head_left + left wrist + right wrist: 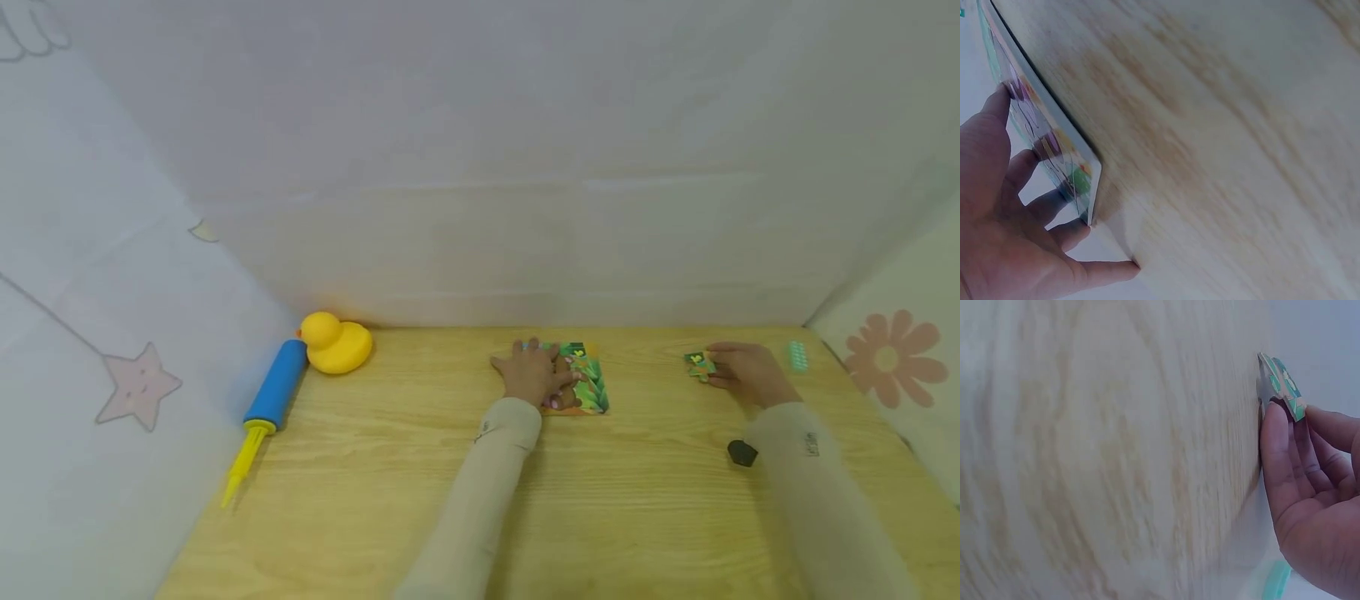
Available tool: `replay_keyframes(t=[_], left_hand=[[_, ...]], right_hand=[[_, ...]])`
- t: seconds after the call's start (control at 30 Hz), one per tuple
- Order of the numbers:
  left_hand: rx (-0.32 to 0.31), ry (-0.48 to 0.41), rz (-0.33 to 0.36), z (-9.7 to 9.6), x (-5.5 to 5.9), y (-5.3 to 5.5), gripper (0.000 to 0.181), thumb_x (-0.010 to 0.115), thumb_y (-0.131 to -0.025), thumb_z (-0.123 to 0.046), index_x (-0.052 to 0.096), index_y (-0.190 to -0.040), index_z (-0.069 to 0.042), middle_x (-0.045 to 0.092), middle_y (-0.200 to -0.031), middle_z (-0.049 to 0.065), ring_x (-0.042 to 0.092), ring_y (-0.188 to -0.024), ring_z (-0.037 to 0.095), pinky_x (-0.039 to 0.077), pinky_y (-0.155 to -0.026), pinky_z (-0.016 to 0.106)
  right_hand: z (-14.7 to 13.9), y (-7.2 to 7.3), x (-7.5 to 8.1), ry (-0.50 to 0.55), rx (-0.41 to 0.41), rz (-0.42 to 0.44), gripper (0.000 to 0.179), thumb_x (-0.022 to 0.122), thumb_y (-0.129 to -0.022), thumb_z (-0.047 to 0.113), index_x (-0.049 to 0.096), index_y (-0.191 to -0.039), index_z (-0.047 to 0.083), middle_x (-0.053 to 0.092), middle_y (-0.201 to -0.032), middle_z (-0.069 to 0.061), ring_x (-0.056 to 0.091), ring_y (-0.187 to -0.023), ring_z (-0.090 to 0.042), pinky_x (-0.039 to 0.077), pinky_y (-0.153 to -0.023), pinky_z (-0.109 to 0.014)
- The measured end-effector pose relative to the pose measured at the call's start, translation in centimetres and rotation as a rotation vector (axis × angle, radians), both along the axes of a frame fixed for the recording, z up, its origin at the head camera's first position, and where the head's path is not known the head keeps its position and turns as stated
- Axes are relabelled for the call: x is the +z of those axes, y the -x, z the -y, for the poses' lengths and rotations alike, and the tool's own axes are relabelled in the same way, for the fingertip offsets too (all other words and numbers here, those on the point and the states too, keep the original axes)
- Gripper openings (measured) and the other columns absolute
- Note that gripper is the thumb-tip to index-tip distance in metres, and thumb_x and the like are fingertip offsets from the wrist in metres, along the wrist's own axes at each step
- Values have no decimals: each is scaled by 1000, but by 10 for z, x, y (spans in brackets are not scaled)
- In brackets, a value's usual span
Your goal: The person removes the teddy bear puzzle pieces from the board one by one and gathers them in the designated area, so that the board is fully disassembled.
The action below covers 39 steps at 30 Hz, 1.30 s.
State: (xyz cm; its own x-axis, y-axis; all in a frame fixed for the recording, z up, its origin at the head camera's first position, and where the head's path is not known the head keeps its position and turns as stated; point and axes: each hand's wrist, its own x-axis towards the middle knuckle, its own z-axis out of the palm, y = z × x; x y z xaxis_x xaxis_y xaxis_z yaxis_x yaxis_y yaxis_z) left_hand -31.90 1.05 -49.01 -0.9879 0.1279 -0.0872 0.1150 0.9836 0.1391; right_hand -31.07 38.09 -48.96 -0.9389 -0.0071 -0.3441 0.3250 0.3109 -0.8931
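Note:
My left hand lies with spread fingers on a colourful jigsaw puzzle with green leaves and a brown figure. Part of the picture is hidden under that hand. In the left wrist view the puzzle shows a thin pale edge, with fingertips on its face and one finger down on the table. Well to the right, my right hand pinches a small green and orange puzzle piece between thumb and fingers. The right wrist view shows this piece tilted, close to the tabletop.
A yellow rubber duck and a blue and yellow hand pump are at the table's left. A black pentagonal piece lies near the right sleeve. Beyond the right hand is a mint-green studded block. Pale cloth walls border the table.

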Motion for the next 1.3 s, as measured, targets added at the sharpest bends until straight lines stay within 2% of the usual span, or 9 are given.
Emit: replay_keyframes(t=[0.13,0.33,0.57,0.67,0.8,0.9,1.07,1.23,1.3], left_hand=[[-2,3,0,-2,2,1,79,51,-85,-81,43,-153,-42,44,-159,0,34,-151,32,32,-108,78],[4,-4,16,-2,2,2,79,53,-85,-81,43,-153,-43,42,-161,-1,33,-152,31,31,-109,78],[-5,-10,30,-3,-3,-1,81,51,-84,-82,42,-153,-42,40,-162,-1,31,-152,30,31,-110,77],[-12,0,14,-4,-6,-1,80,50,-84,-83,42,-153,-42,42,-161,-2,33,-151,29,32,-109,77],[-8,-5,-1,-4,-6,0,80,51,-84,-82,43,-153,-42,43,-161,-2,34,-151,29,32,-109,77],[-7,-16,7,-3,-4,0,80,51,-85,-81,42,-154,-41,41,-162,-1,32,-152,30,31,-110,77],[-21,-6,10,0,0,-1,80,49,-86,-81,41,-154,-40,40,-162,0,31,-152,31,32,-109,77],[-29,24,-14,3,-3,-3,80,49,-85,-83,44,-153,-40,44,-159,0,36,-149,31,34,-107,77],[-31,22,-20,4,-6,-2,81,49,-85,-84,44,-153,-40,45,-158,0,36,-149,32,34,-107,77]], right_hand=[[-5,-2,4,-104,23,-48,58,49,-108,26,35,-153,-9,63,-107,8,72,-84,-4,61,-84,-27],[-7,-2,7,-184,37,-61,55,49,-108,23,39,-148,-12,68,-105,2,71,-82,-4,62,-81,-26],[-9,-3,8,-305,36,-41,56,48,-107,28,43,-146,-11,66,-116,-12,69,-83,-4,62,-79,-28],[-12,-2,6,-333,38,-46,57,46,-107,30,43,-146,-11,65,-124,-23,68,-82,-3,62,-78,-28],[-14,-1,6,-325,38,-47,61,41,-108,34,39,-148,-13,52,-143,-35,69,-84,-1,62,-81,-28],[-15,-1,9,-307,37,-46,63,39,-109,36,37,-148,-14,47,-147,-36,70,-84,-2,62,-82,-29],[-14,-3,15,-315,61,-59,61,38,-110,33,37,-147,-15,53,-141,-36,70,-86,-4,62,-82,-29],[-9,-6,16,-332,74,-49,63,37,-110,35,38,-147,-15,53,-142,-35,72,-96,-13,62,-88,-34],[-6,-5,17,-393,77,-76,63,37,-109,38,42,-145,-14,55,-141,-33,71,-98,-15,62,-85,-38]])
